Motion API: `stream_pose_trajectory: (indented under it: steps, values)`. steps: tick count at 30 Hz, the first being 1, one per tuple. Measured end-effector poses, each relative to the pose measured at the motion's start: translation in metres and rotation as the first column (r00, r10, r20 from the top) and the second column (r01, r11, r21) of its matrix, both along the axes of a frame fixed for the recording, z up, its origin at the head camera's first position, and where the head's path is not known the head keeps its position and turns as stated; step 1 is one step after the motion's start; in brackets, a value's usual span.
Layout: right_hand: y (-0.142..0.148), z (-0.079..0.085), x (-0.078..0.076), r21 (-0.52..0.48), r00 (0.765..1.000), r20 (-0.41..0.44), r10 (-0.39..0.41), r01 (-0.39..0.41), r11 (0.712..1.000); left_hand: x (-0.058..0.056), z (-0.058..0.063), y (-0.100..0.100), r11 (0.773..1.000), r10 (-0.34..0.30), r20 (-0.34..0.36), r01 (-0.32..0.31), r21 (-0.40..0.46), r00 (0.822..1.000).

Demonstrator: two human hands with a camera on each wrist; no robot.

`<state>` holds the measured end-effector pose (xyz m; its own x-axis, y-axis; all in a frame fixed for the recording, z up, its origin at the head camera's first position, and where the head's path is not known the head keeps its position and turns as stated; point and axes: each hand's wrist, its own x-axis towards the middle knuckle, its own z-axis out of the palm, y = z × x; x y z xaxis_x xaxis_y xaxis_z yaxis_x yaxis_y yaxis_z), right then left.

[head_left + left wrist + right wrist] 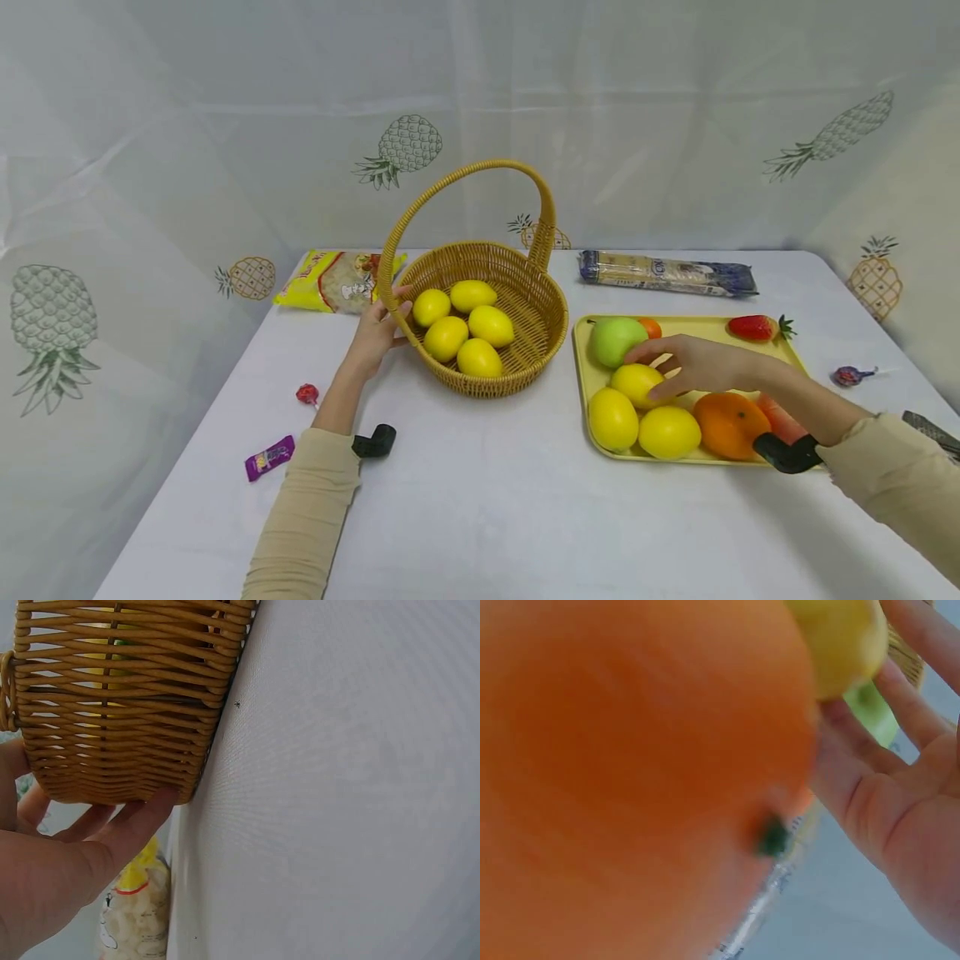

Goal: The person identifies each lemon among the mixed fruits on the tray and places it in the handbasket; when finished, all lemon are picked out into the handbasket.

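In the head view, my left hand (373, 335) grips the left rim of a wicker basket (551, 333) beside the foot of its tall handle. In the left wrist view its fingers (127, 832) lie against the woven wall. Several lemons (480, 358) sit inside the basket. My right hand (701, 365) reaches over a pale yellow tray (581, 354) and holds a lemon (634, 383) between thumb and fingers. Two more lemons (670, 432) lie just in front of it. A green apple (617, 340) is behind that lemon, and an orange fruit (729, 425) lies below the hand.
A strawberry (752, 327) lies at the tray's back right. Behind the tray is a long packet (667, 273); a yellow bag (330, 282) stands left of the basket. Lollipops (307, 393) lie at both sides, and a purple wrapped snack (270, 457) is near the left arm.
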<state>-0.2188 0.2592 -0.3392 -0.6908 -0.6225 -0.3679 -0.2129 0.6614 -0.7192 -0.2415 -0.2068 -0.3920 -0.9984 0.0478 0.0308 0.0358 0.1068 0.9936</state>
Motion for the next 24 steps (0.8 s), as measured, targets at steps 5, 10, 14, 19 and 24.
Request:
stream_pose_trajectory:
  steps: [5, 10, 14, 19, 24]
  values:
    - [-0.004, -0.006, 0.003, -0.01, 0.998, -0.062, 0.01, -0.011, 1.0, 0.0, 0.0, 0.0, 1.0, 0.002, 0.002, -0.002, 0.005, 1.0]
    - [-0.003, -0.005, 0.003, -0.011, 0.995, -0.102, 0.02, -0.021, 1.0, 0.0, -0.001, 0.0, 1.0, -0.005, -0.002, 0.005, 0.007, 1.0]
    - [0.003, 0.012, 0.0, 0.01, 0.996, -0.093, 0.017, -0.016, 1.0, 0.0, 0.001, 0.001, 1.0, -0.007, -0.007, 0.007, 0.01, 1.0]
    - [0.003, 0.042, -0.008, -0.041, 0.999, -0.046, -0.016, 0.014, 0.999, -0.001, 0.003, 0.001, 1.0, 0.0, -0.006, 0.0, 0.01, 1.0]
    - [-0.014, 0.063, -0.021, -0.096, 0.998, -0.052, -0.047, 0.042, 0.995, 0.0, 0.0, 0.001, 1.0, 0.005, 0.004, -0.005, 0.016, 1.0]
